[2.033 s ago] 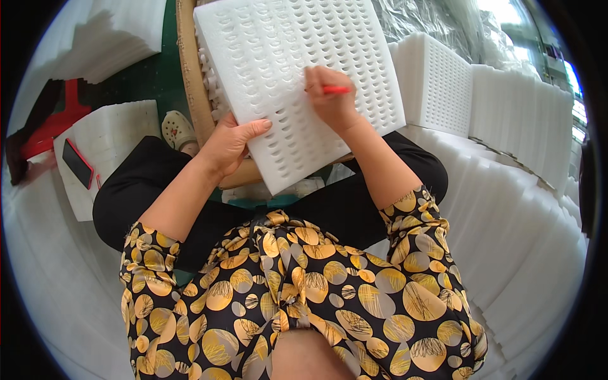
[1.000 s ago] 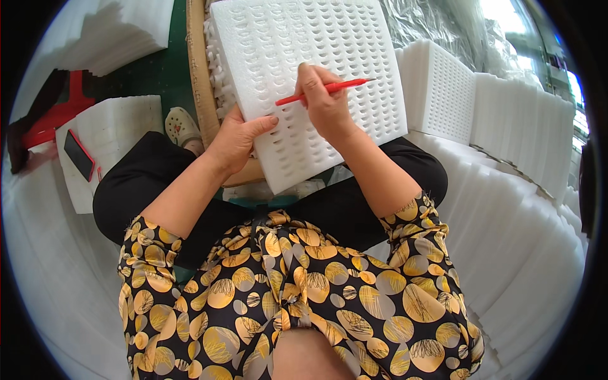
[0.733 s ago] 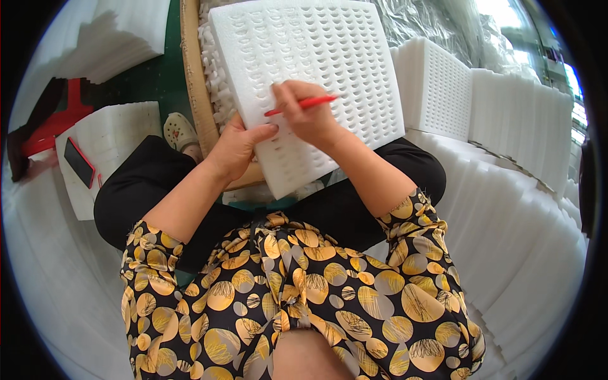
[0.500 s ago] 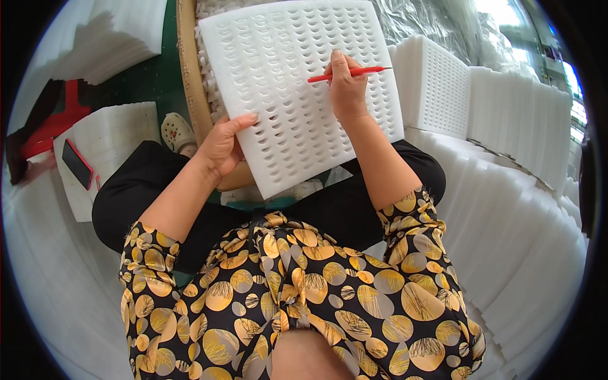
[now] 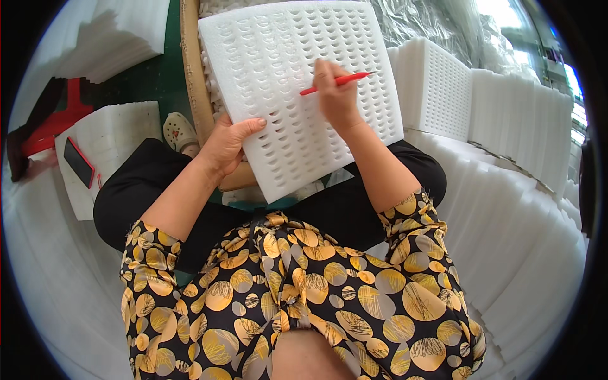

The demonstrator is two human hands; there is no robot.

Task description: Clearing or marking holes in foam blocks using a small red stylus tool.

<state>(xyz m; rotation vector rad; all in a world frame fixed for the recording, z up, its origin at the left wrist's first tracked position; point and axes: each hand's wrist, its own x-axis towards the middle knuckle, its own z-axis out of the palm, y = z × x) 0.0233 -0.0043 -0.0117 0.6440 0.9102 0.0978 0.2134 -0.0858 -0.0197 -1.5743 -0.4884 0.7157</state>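
Since half a second ago, the right hand [image 5: 337, 95] has shifted a little left and nearer over the foam block [image 5: 285, 82], bringing the red stick [image 5: 353, 78] along, while the block itself sits nearly where it was. The fingers of that hand are closed on the middle of the stick, slightly blurred, with its thin tip pointing right; whether the stick or the knuckles touch the foam, I cannot tell. The left hand [image 5: 229, 144] is clamped on the block's left edge, thumb on the top face. The block leans over the cardboard box [image 5: 197, 76], its near corner jutting past the box's near side, between the knees. Small white pieces [image 5: 218, 8] lie in the box, beyond the block's far left corner. Across the block run rows of crescent cuts: those at the right and near side show darker hollows, those toward the far left look like faint outlines, probably with foam still in them. To work the face well, the left hand should keep its firm edge grip so the block does not slide, the thumb should stay clear of the stick, and the right hand should go row by row with light, even pressure, so no cut is skipped or torn.
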